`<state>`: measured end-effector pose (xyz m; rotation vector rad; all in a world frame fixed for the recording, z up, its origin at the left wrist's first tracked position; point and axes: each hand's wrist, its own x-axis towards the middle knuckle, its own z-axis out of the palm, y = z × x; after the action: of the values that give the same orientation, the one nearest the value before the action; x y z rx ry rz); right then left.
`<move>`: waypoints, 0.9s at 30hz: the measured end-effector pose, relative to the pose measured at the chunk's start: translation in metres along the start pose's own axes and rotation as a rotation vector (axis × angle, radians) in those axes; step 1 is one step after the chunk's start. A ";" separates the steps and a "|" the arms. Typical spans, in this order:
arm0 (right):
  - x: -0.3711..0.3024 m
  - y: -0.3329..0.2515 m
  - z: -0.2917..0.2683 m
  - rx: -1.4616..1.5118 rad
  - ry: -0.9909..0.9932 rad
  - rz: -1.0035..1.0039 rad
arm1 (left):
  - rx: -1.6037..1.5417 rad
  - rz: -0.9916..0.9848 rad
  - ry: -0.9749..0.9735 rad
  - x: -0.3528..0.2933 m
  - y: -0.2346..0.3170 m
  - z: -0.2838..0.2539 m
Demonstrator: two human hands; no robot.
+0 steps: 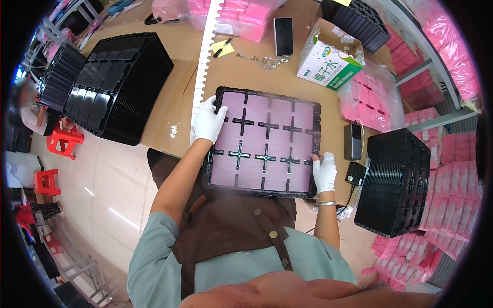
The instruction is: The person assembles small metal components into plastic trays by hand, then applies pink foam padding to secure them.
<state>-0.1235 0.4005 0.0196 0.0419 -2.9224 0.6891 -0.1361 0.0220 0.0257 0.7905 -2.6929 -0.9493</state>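
A black plastic tray (251,131) is in front of me, its near edge against my apron. Flat lilac pieces fill its compartments, parted by black cross-shaped ribs. My left hand (209,122), in a white glove, grips the tray's left rim near the far corner. My right hand (324,173), gloved too with some bare fingertips showing, holds the right rim toward the near corner. The fingers under the rim are partly hidden.
A tall stack of black trays (119,87) stands at left, another (393,182) at right. Beyond the tray lie a phone (283,37), a bead string (273,62) and a carton (328,61). A power bank (353,141) sits right. A white toothed strip (204,56) runs along the cardboard-covered table.
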 end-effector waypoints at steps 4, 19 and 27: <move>0.006 0.005 -0.009 0.060 -0.088 0.056 | 0.004 0.271 0.129 -0.027 0.000 -0.006; 0.091 -0.055 0.042 -0.310 -0.260 -0.355 | 0.452 0.746 -0.232 -0.007 0.009 0.017; 0.072 -0.080 0.024 -0.352 -0.296 -0.336 | 0.491 0.613 0.020 0.006 0.015 0.037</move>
<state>-0.1934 0.3187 0.0443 0.6291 -3.1463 0.1205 -0.1593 0.0483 0.0065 -0.0015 -2.8910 -0.1421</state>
